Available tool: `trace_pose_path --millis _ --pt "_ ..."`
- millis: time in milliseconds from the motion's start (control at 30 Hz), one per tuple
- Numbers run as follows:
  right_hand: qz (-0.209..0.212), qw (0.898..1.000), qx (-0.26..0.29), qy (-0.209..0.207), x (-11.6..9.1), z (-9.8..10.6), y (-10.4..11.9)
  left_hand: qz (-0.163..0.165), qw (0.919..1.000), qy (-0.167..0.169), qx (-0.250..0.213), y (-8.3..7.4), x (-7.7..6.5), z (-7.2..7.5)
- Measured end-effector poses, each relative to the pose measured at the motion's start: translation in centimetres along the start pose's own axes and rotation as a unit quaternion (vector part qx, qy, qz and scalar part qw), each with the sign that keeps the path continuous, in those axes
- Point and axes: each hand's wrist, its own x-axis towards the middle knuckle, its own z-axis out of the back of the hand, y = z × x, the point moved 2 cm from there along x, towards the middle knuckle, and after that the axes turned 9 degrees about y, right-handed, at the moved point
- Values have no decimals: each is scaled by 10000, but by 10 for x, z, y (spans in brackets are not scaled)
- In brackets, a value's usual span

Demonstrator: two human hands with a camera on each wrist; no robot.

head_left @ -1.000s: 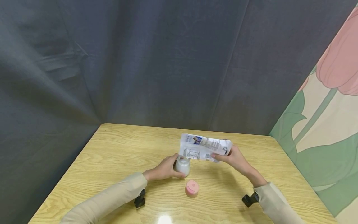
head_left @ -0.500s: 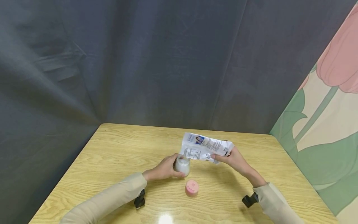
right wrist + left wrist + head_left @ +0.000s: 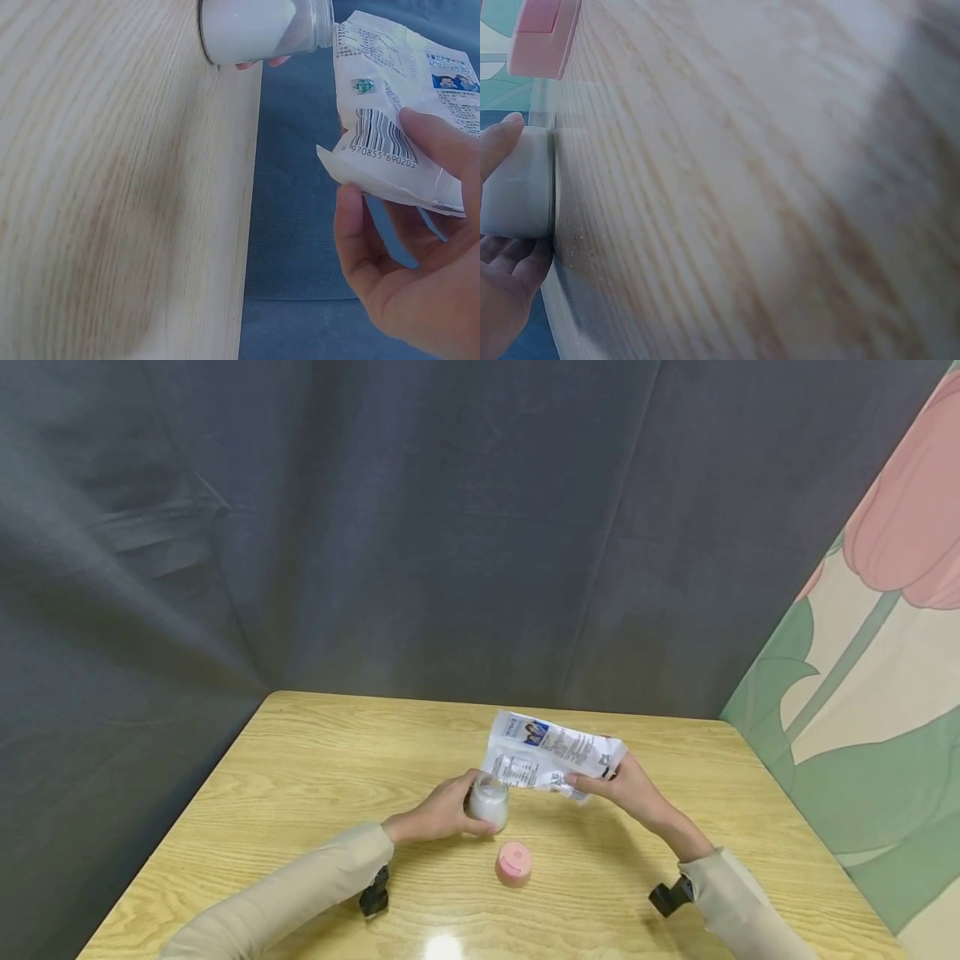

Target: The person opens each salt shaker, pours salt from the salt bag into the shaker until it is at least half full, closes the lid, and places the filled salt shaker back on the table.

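Observation:
A glass jar (image 3: 489, 803) with white contents stands on the table, its mouth uncovered. My left hand (image 3: 444, 810) grips it from the left, thumb at the near side; the left wrist view shows fingers curled round the jar (image 3: 517, 184). To the right, my right hand (image 3: 624, 787) holds a white printed pouch (image 3: 551, 755), tilted so that its left end is at the jar's mouth. In the right wrist view the pouch (image 3: 397, 97) is pinched between thumb and fingers, its edge close against the jar's rim. Whether anything flows out is hidden.
A pink round lid (image 3: 514, 863) lies on the wooden table (image 3: 315, 777) just in front of the jar. Behind the table hangs a dark curtain (image 3: 450, 527). A wall with a tulip picture (image 3: 885, 760) borders the right side.
The pouch's far left corner has shifted slightly right and up, and the pouch lies a little more tilted. Jar, left hand and lid keep their places.

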Motion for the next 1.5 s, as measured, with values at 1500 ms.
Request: trace_pose_path --millis 1500 --pt "-938 9867 1172 -628 -14 -11 -31 -228 9996 88 -145 1 -1 2"
